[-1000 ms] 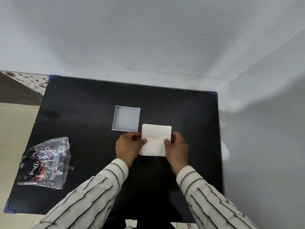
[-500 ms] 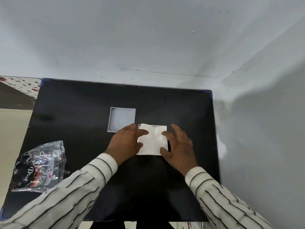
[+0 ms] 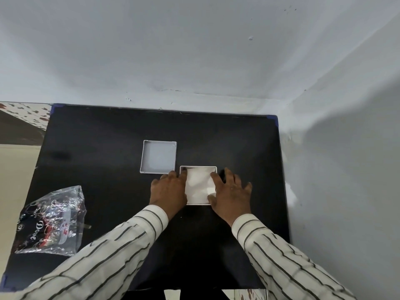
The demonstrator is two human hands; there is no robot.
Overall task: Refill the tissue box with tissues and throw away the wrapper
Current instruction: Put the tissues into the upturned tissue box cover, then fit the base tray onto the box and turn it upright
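Note:
A white square tissue box [image 3: 198, 167] sits open on the black table [image 3: 108, 148], with a stack of white tissues [image 3: 198, 187] lying inside it. My left hand [image 3: 167, 189] rests on the box's left side, fingers spread and pressing on the tissues. From the right, my right hand [image 3: 230, 191] presses down on the stack with its fingers apart. The box's white lid [image 3: 158, 156] lies upturned just behind and to the left. A crumpled clear plastic wrapper [image 3: 50, 219] with black and red print lies at the table's left edge.
White walls close in behind and to the right of the table. The table's blue-capped corners [image 3: 273, 120] mark its edges. Beige floor and a patterned surface [image 3: 23, 118] show beyond the left edge.
Both hands held the tissue stack just above the table a second ago. They lowered it into the box and now press flat on it with fingers spread.

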